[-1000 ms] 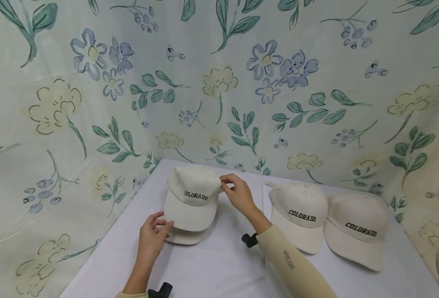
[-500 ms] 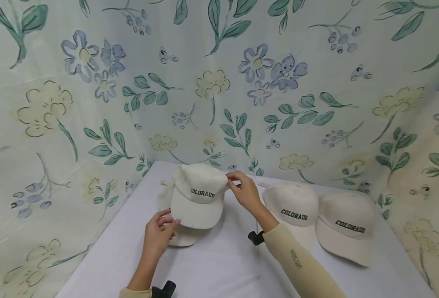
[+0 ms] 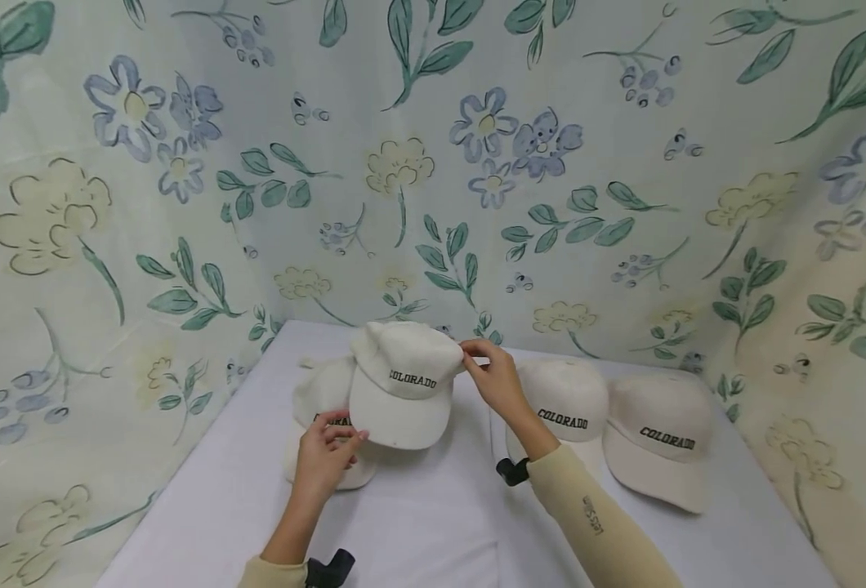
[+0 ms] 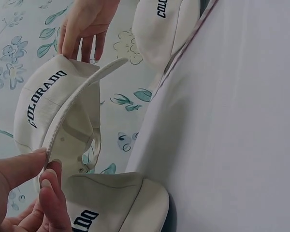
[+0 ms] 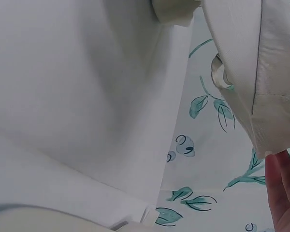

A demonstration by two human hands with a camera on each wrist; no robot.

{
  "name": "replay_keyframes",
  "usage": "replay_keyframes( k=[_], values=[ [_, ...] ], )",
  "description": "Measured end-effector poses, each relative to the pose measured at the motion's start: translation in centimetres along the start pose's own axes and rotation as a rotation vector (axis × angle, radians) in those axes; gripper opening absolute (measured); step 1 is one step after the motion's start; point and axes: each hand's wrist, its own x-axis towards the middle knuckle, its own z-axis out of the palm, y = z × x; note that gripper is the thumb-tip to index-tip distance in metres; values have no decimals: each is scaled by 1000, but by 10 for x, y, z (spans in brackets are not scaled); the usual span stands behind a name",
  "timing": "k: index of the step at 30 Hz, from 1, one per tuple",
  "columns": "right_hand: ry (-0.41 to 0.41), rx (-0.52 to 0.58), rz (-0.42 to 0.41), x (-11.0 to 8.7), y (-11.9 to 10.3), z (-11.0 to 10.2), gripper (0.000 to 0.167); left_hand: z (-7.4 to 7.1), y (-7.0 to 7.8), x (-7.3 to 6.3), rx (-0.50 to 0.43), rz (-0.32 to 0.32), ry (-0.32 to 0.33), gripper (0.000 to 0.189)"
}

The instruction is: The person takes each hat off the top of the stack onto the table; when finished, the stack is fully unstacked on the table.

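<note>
A cream baseball cap [image 3: 402, 415] with dark COLORADO lettering is held up between both hands. My left hand [image 3: 323, 457] pinches the brim's left edge between thumb and fingers, clearly seen in the left wrist view. At the crown's other side my right hand [image 3: 495, 380] grips the fabric with its fingertips; in the right wrist view the fingers [image 5: 279, 188] are at the cap's lower edge. Behind and left of the held cap, a second cream cap [image 3: 319, 388] lies on the table, partly covered by it and my left hand.
Two more COLORADO caps sit side by side on the right of the white-covered table [image 3: 433, 523]: one cream cap [image 3: 569, 384], partly behind my right forearm, and a slightly pinker cap [image 3: 657, 449]. A floral curtain [image 3: 418, 204] hangs behind the table.
Both hands have carried the held cap rightward relative to the cap below, uncovering more of that cap's crown and lettering. The head view has also turned slightly right.
</note>
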Motion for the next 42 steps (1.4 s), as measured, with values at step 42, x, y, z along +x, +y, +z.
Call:
replay_keyframes(
  k=[42],
  values=[
    [110, 134, 269, -18, 34, -25, 15, 53, -18, 12, 55, -15, -148, 48]
  ],
)
